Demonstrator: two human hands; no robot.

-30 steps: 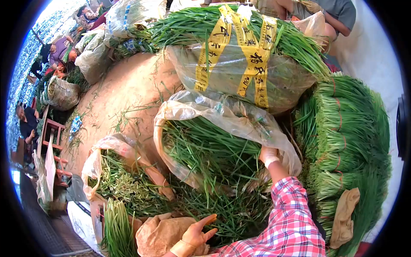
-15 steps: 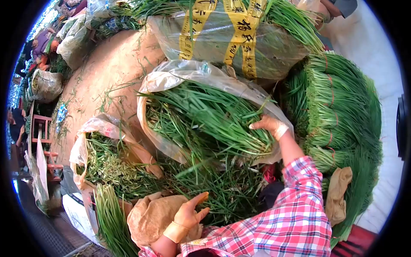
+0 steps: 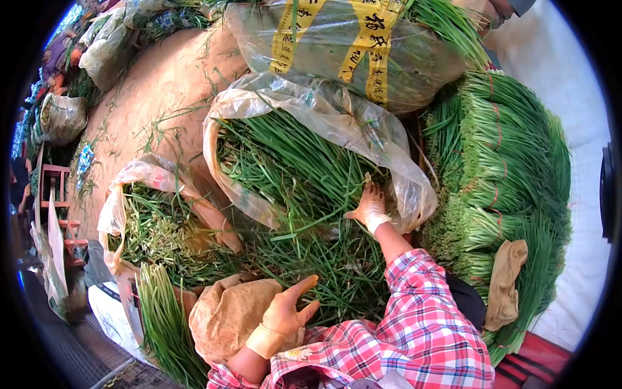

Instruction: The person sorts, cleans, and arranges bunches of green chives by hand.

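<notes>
My right hand point(image 3: 370, 206), in a thin pale glove, rests against the cut ends of green garlic chives point(image 3: 298, 152). Its fingers are stretched out and apart. The chives lie inside a large clear plastic bag point(image 3: 414, 188) with its mouth spread wide. Closer to my body, my left hand point(image 3: 285, 314), also gloved, is held with thumb and index finger apart and nothing in it. Beneath its wrist is a brown cloth-like bundle point(image 3: 227, 318). Loose leaves point(image 3: 330, 279) are heaped between my hands and the bag.
A smaller plastic bag point(image 3: 113, 223) of trimmings stands left, beside upright chives point(image 3: 165, 324). Banded chive bunches point(image 3: 518, 175) are stacked right, a brown glove-like cloth point(image 3: 506, 285) on them. Behind lies a filled bag with yellow printed tape point(image 3: 376, 45). Another person's arm point(image 3: 495, 10) shows top right.
My right hand has moved left, and its fingers now spread over the chives' cut ends. The chives lie further left and deeper in the bag. My left hand stays nearly still.
</notes>
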